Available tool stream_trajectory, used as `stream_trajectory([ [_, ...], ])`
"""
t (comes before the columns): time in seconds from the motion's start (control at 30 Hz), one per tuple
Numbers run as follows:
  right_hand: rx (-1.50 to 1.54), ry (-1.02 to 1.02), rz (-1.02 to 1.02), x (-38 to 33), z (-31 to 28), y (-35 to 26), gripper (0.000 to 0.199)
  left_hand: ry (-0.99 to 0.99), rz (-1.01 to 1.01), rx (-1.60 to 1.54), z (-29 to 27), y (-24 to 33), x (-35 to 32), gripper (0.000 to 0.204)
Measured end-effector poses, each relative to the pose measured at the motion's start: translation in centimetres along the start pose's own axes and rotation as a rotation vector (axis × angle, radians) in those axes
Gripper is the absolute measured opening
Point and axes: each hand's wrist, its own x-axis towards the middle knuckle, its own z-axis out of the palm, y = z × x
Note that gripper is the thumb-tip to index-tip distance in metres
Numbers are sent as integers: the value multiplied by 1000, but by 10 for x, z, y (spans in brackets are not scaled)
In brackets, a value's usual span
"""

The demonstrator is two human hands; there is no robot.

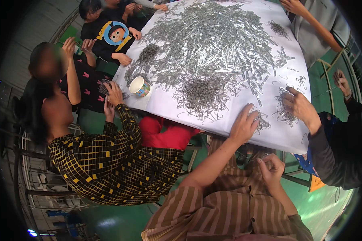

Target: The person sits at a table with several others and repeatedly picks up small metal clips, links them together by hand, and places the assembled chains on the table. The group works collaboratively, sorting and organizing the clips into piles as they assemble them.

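My left hand point(245, 125) rests at the near edge of the white-covered table point(163, 105), fingers stretched out and spread. Its fingertips touch a small pile of bent wire hooks point(264, 123). Lower down, off the table in front of my lap, my right hand point(272, 168) is closed in a pinch. A tiny shiny bit shows at its fingertips, too small to make out. Ahead of my left hand lies a larger tangle of wire hooks point(201, 96). Beyond it spreads a broad heap of slim silver metal clips point(213, 44).
A paper cup point(139, 86) stands by the left table edge. On my left sits a person in a checked top point(104, 156). At my right, another person's hand point(301, 105) reaches into a separate hook pile point(284, 114). More people sit around the table.
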Motion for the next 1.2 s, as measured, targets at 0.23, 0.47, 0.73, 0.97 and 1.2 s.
stream_trajectory([
  [0.23,-32,0,-23,-1,1,8,14,236,-217,620,-54,-53,30,54],
  [0.47,-22,-15,-10,4,11,1,15,245,-341,685,-88,-94,21,37],
  [0.73,-18,-4,2,11,15,0,15,587,-326,353,-92,-114,15,14],
  [0.97,-10,-20,35,20,16,-5,14,924,-541,-55,-98,-130,14,12],
  [1.2,0,-36,58,23,16,-12,14,1048,-509,-334,-101,-158,7,18],
])
